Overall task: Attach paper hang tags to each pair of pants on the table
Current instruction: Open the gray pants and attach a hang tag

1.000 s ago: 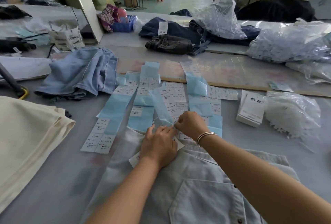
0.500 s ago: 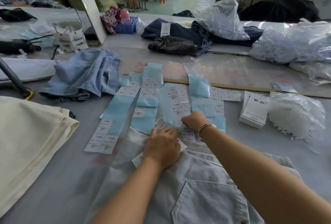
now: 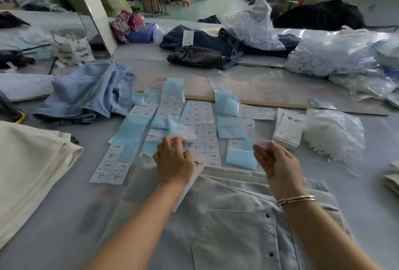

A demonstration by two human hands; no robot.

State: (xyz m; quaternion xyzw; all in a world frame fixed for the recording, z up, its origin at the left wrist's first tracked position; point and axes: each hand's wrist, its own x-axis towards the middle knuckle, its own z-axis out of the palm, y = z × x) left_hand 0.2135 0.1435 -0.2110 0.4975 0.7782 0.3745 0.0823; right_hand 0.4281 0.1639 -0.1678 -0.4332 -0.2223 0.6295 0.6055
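Cream folded fabric (image 3: 32, 168) lies at the table's (image 3: 64, 215) left edge. The left hand (image 3: 173, 161) pinches a white hang tag (image 3: 190, 181) over the pale pants' (image 3: 226, 226) waistband; the right hand (image 3: 276, 161) pinches a blurred sticker (image 3: 258, 139). White tag box (image 3: 288, 130) sits beyond.

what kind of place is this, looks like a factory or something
Most likely a garment factory's finishing or packing floor. Sheets of printed size labels cover the work table, pants lie in piles, such as the light blue jeans, and clear bags of plastic fasteners sit nearby.
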